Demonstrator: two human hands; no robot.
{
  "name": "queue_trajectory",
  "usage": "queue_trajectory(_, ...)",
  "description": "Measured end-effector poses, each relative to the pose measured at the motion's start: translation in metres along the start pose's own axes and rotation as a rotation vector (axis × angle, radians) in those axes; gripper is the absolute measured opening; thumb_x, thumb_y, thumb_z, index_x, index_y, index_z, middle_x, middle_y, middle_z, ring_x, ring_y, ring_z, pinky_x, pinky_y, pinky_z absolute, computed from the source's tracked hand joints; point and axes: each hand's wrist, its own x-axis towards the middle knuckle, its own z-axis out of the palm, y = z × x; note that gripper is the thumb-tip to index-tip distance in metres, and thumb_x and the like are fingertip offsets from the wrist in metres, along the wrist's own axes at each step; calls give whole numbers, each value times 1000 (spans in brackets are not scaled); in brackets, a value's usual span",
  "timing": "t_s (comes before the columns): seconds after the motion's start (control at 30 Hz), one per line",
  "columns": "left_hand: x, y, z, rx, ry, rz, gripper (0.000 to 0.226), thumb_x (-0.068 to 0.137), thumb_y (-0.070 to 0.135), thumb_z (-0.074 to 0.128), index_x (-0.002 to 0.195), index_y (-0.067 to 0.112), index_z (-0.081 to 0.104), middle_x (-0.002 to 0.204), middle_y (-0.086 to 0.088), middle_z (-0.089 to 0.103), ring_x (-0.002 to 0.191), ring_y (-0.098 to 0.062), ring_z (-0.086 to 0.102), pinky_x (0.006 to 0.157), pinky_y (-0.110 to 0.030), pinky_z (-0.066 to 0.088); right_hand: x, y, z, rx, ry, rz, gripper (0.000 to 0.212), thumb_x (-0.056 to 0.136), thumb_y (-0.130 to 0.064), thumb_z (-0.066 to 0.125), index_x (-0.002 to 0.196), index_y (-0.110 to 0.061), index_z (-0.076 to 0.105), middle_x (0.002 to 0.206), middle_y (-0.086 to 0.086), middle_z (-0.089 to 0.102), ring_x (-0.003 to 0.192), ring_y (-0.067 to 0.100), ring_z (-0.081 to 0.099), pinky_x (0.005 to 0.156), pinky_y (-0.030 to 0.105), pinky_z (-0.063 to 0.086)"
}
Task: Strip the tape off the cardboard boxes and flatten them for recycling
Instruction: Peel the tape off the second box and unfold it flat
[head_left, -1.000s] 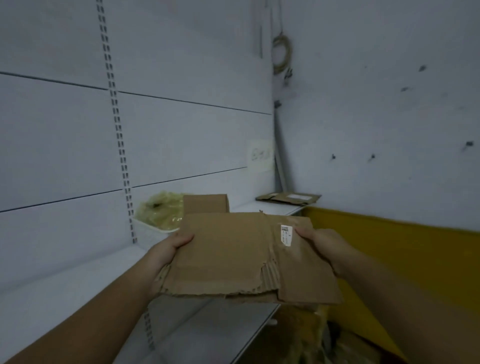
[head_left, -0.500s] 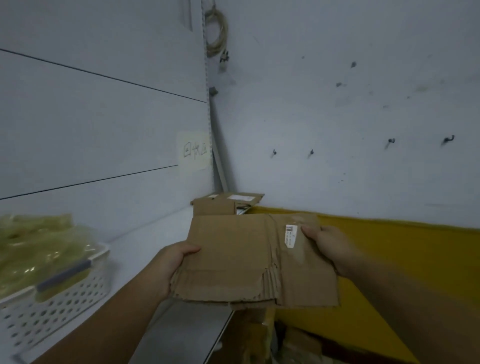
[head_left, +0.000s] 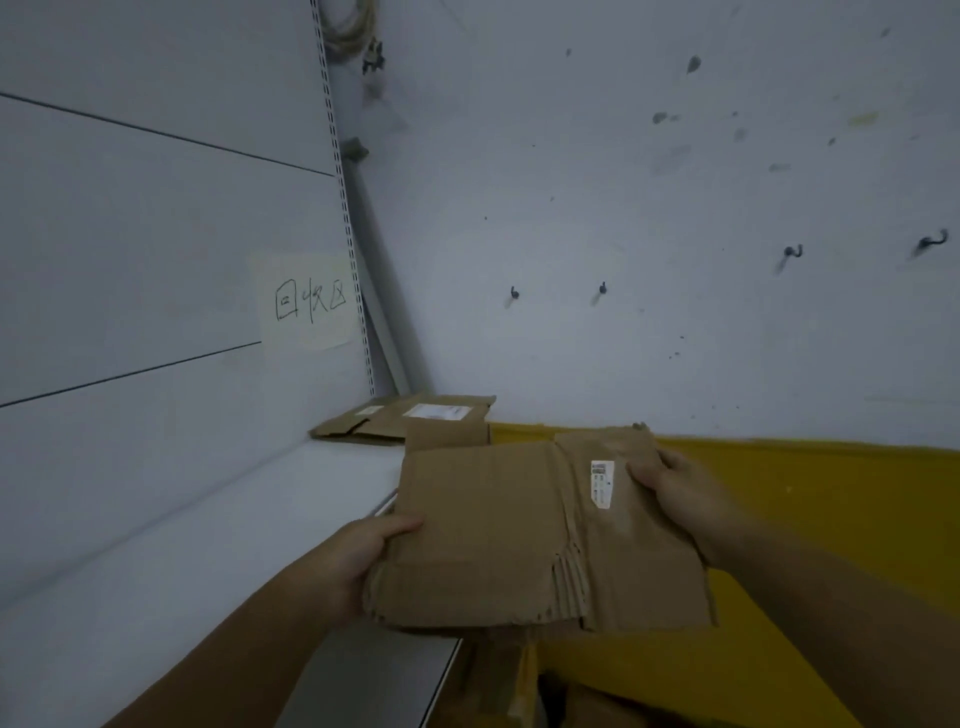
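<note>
A flattened brown cardboard box (head_left: 493, 535) with a small white label near its right side hangs level in front of me, over the shelf's right end. My left hand (head_left: 358, 561) grips its left edge, thumb on top. My right hand (head_left: 675, 493) grips its right edge beside the label, thumb on top. Another flattened cardboard box (head_left: 410, 418) with white labels lies at the far end of the white shelf (head_left: 208, 545), in the corner.
A paper note with handwritten characters (head_left: 309, 301) is stuck on the slatted wall panel to the left. Small hooks (head_left: 792, 253) stick out of the wall ahead. A yellow surface (head_left: 831, 499) and more cardboard lie low on the right.
The view has swung right along the shelf: the white basket with yellowish contents has left the frame. The held cardboard is nearer the flattened box in the corner. Both grips are unchanged.
</note>
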Motion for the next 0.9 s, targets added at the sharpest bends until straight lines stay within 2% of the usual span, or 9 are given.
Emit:
queue_trajectory(0.07,16,6,7,39,22,-37,32,84,21,63,108,0,64,100,-22,71,94,-36,67,89,-49,51,31,5,-5,25,-23,1,35,95,-31,48,127,-17,52,107,8,63,87,26,63,60,34,50)
queue_trajectory(0.2,42,25,14,38,78,6,21,89,14,54,96,4,70,94,-18,73,75,-29,72,61,-33,57,92,5,-3,66,-89,23,29,94,-26,51,120,-13,54,94,5,64,81,26,63,56,32,48)
queue_trajectory(0.3,58,36,8,47,183,71,21,84,8,60,103,1,67,95,-18,73,80,-29,71,67,-33,57,130,1,21,98,-160,68,26,92,-21,52,116,-10,54,92,7,64,81,28,63,57,33,47)
queue_trajectory(0.37,69,44,-5,59,237,87,29,80,2,65,109,0,64,99,-19,72,88,-31,69,71,-34,56,150,-1,43,150,-235,100,28,89,-19,55,116,-9,55,99,10,65,87,30,63,64,37,49)
queue_trajectory(0.47,86,64,-38,80,300,135,30,81,-2,63,110,5,64,99,-16,73,84,-29,71,64,-31,59,181,-9,77,265,-333,107,32,84,-16,61,114,-4,58,105,12,67,93,32,63,77,43,51)
queue_trajectory(0.57,104,90,-80,127,323,185,32,85,0,58,113,14,64,105,-12,72,92,-30,70,72,-34,60,213,-19,112,378,-434,64,33,85,-13,60,113,4,59,86,9,70,72,19,67,60,32,54)
queue_trajectory(0.67,121,119,-127,128,319,175,36,83,-1,57,115,15,63,107,-12,72,93,-29,70,67,-33,59,243,-27,149,435,-558,59,40,80,-8,63,120,-8,56,81,7,66,53,14,65,44,24,49)
queue_trajectory(0.77,138,144,-163,297,370,107,40,82,-2,57,117,16,63,104,-9,73,91,-28,70,70,-32,58,267,-35,178,266,-739,9,58,65,-12,70,120,-24,56,96,8,68,68,22,68,51,31,53)
queue_trajectory(0.9,164,166,-191,741,597,37,41,82,9,65,122,16,62,113,-6,68,100,-24,63,93,-34,47,289,-36,211,-65,-839,-21,61,48,-7,80,105,-18,62,81,6,70,63,23,68,49,27,53)
